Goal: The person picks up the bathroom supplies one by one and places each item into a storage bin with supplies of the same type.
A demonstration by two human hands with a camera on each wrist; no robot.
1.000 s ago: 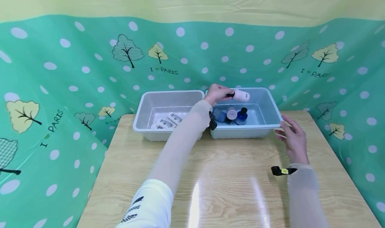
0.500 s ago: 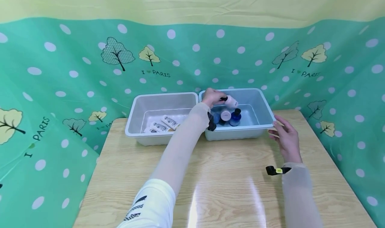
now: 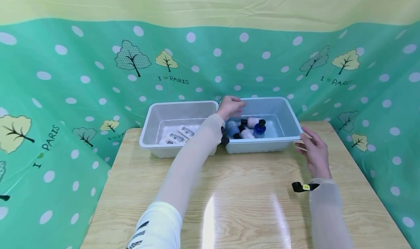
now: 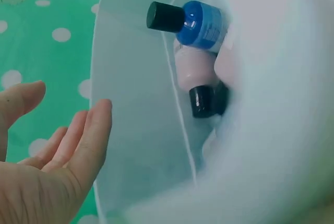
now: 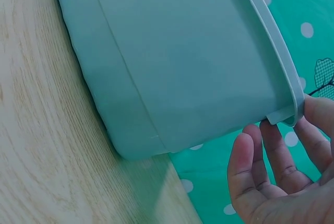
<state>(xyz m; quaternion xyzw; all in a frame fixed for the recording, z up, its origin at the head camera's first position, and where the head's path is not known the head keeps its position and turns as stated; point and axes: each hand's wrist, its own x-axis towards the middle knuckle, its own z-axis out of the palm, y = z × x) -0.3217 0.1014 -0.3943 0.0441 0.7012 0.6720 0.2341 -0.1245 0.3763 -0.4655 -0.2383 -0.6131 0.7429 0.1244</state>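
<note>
In the head view my left hand [image 3: 230, 106] hovers over the left back part of the blue-grey plastic bin [image 3: 262, 140]. Its fingers extend and hold nothing, as the left wrist view shows. Inside the bin lies a pink bottle with a black cap [image 3: 253, 122], beside a dark blue bottle [image 3: 259, 130]. A second pink bottle [image 3: 247, 133] and light-blue bottles [image 3: 232, 127] lie to their left, partly hidden. At the bin's front right corner my right hand [image 3: 315, 152] pinches the rim, thumb on top and fingertips beneath, seen in the right wrist view.
A paler grey bin [image 3: 178, 146] stands close on the left, with several white printed tubes [image 3: 177, 137] in it; my left arm passes over its right part. Both bins stand on a wooden table [image 3: 242, 190]. A green dotted curtain [image 3: 262, 66] hangs behind.
My left hand lowered the pink bottle into the blue-grey bin, let it go and drew slightly left. The second pink bottle has tipped onto its side. My right hand stays on the rim.
</note>
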